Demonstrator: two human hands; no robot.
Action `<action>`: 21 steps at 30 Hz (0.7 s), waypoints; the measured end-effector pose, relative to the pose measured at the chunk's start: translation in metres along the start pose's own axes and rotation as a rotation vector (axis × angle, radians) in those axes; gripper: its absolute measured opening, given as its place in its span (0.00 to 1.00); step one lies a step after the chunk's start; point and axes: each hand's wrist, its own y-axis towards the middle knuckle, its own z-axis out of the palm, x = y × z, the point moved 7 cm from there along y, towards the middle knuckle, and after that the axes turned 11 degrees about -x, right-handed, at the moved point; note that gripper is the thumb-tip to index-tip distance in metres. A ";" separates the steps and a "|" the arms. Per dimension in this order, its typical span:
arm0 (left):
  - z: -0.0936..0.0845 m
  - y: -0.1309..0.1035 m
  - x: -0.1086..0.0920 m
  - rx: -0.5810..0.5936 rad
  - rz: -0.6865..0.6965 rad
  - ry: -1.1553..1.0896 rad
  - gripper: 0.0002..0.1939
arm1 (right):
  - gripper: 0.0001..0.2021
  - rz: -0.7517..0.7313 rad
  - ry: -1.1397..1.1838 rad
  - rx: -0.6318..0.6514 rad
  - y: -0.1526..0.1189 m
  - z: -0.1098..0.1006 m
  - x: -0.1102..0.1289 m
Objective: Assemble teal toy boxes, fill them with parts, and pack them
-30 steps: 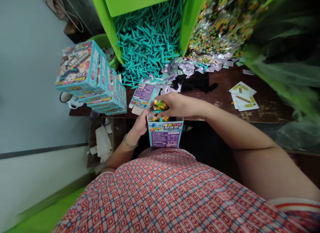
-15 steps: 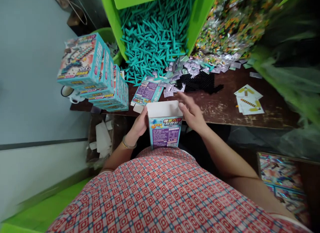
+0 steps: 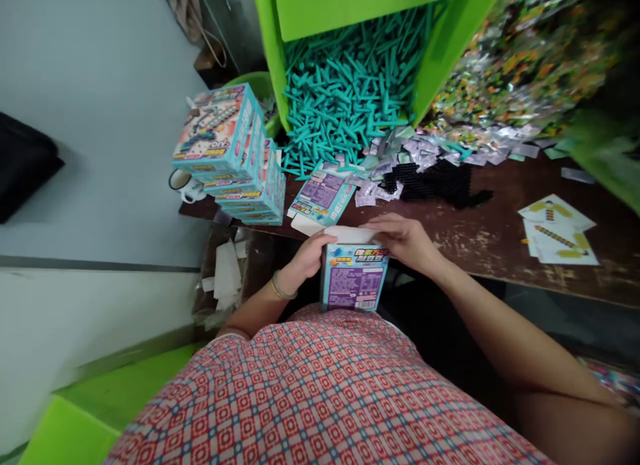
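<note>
A small blue-and-purple cardboard box (image 3: 356, 282) stands against my patterned shirt at the table's front edge. Its white top flap (image 3: 350, 234) is partly folded over. My left hand (image 3: 309, 257) grips the box's upper left corner, thumb on the flap. At the upper right corner my right hand (image 3: 406, 240) is closed on the box and flap, its fingers reaching over the far side. Just beyond lies a flat, unfolded box (image 3: 323, 197) with purple print. What is inside the held box is hidden.
Finished boxes (image 3: 220, 138) stand stacked on the left, beside a white enamel mug (image 3: 187, 185). A green bin (image 3: 420, 72) spills teal plastic sticks (image 3: 340, 98). Small sachets (image 3: 420, 148), black strips (image 3: 435, 182) and printed cards (image 3: 560, 232) lie on the brown table (image 3: 480, 242).
My right hand has come down from above onto the flap and closed at the box's right corner. The flap has tipped lower. The whole view has shifted, so things appear farther right.
</note>
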 end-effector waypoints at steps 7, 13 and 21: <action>0.000 -0.005 -0.004 0.021 0.028 -0.007 0.16 | 0.19 -0.083 -0.020 0.079 -0.004 0.023 0.026; 0.000 -0.004 0.001 -0.002 0.029 -0.050 0.18 | 0.20 0.163 0.115 0.053 0.004 0.031 0.007; -0.022 -0.045 -0.007 -0.042 0.573 0.173 0.16 | 0.16 -0.150 0.025 0.170 -0.020 0.032 0.024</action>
